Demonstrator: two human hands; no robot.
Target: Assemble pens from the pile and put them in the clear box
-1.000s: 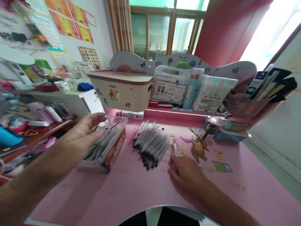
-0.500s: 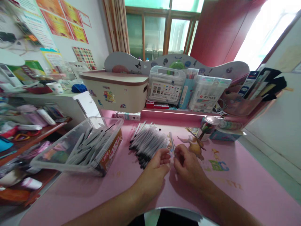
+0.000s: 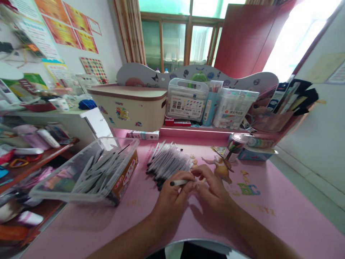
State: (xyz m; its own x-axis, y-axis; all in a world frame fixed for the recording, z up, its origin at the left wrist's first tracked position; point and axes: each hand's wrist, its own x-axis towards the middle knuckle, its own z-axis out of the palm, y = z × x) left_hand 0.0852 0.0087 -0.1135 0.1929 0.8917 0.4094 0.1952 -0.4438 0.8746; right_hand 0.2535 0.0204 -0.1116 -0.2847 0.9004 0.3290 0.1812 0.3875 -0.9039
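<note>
holding a pen point(image 3: 180, 182) above the pink desk point(image 3: 107, 230), the left hand point(image 3: 172, 194) has its fingers curled around the barrel, and one dark end pokes out toward the desk's left edge. the right hand point(image 3: 212, 189) meets it at the other end, fingers bent and thumb close to the left hand's fingertips (that end is hidden, so i cannot tell whether the right fingers grip it). both hands are between the curved cut-out in the desk's front edge and the middle of the top.

just beyond the left hand is a pile of pens point(image 3: 169, 160), clear barrels side by side, most of their black ends toward the front edge. by the desk's left edge stands a clear tub point(image 3: 67, 197) with a loose heap of grey-white sticks point(image 3: 98, 171) in it. near the back right corner are a jar point(image 3: 237, 145) and a blue box point(image 3: 253, 155), close together.

along the back edge runs a shelf point(image 3: 207, 133). on it, from left to right, are a cream bin point(image 3: 145, 115) with stickers, a clear case point(image 3: 185, 104) with a handle, a blue pencil box point(image 3: 210, 111) and a clear box of markers point(image 3: 235, 108).
</note>
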